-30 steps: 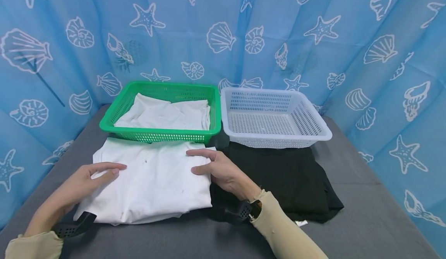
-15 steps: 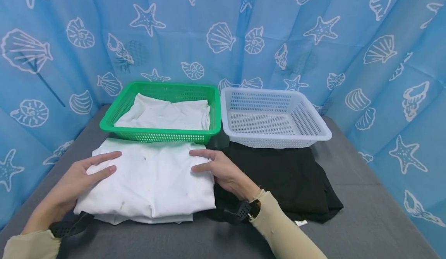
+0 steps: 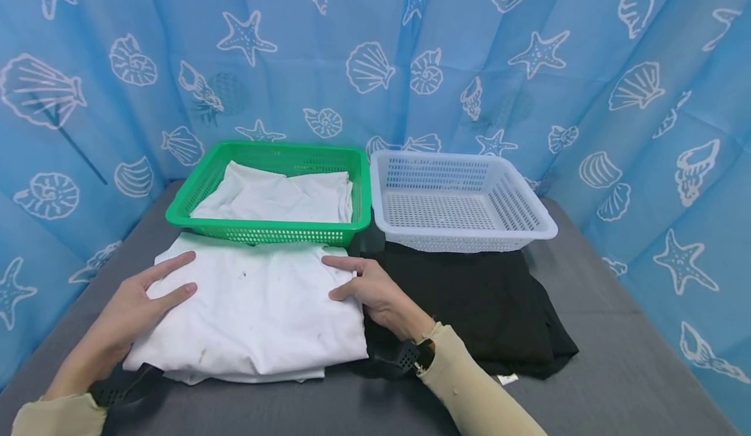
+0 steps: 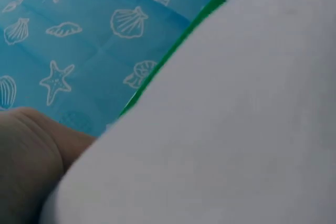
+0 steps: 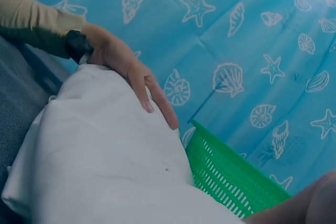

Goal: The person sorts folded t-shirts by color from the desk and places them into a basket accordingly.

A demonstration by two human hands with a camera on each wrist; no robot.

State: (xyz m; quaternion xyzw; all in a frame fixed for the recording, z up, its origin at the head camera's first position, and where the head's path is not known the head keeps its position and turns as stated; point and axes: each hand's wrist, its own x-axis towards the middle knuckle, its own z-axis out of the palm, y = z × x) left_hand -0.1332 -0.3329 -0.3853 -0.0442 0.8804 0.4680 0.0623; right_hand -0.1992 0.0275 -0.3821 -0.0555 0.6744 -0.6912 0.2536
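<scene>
A folded white garment (image 3: 252, 319) with a few small dark spots lies before the baskets. My left hand (image 3: 129, 309) grips its left side, thumb and forefinger spread on top, the other fingers hidden beneath. At the opposite side my right hand (image 3: 378, 289) holds it the same way. Under its front edge another white layer (image 3: 246, 378) shows. The white garment (image 4: 220, 119) bulges across most of the left wrist view. From the right wrist view, the left hand (image 5: 126, 66) curves over the far side of the cloth.
Just behind stands a green basket (image 3: 270, 225) with folded white cloth (image 3: 272, 196) inside. A pale blue-white basket (image 3: 469, 234) is next to it on the right. Folded black clothes (image 3: 463, 305) with a white label (image 3: 507, 378) lie to the right. A blue shell-print curtain (image 3: 375, 19) hangs behind.
My left hand has moved up along the garment's left side and taken hold. The top garment's front edge has risen and shifted slightly right, showing the layer beneath. The right hand stays nearly in place.
</scene>
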